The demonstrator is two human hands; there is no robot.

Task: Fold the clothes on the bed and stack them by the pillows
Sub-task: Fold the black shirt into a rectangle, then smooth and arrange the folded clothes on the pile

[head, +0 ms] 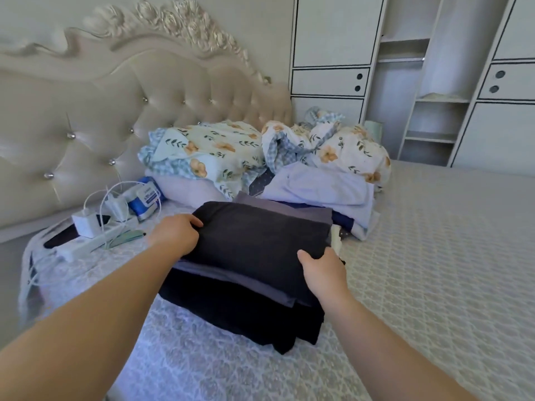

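Observation:
A folded dark charcoal garment point(257, 235) lies on top of a stack on the bed. Under it are a folded grey piece point(231, 277) and a folded black piece point(246, 316). My left hand point(175, 234) grips the dark garment's left edge, thumb on top. At its near right corner, my right hand point(322, 270) holds it the same way. Two floral pillows point(208, 154) point(344, 146) lie just behind the stack at the headboard. A folded light lavender garment point(321, 188) rests to the right of the stack, in front of the right pillow.
The tufted headboard point(95, 117) rises at the left. A white power strip point(86, 246), white chargers point(86, 222), cables, a phone and a blue pack point(146, 199) crowd the bed's left corner. White wardrobe shelving point(434, 111) stands beyond. Patterned bedspread point(434, 256) stretches to the right.

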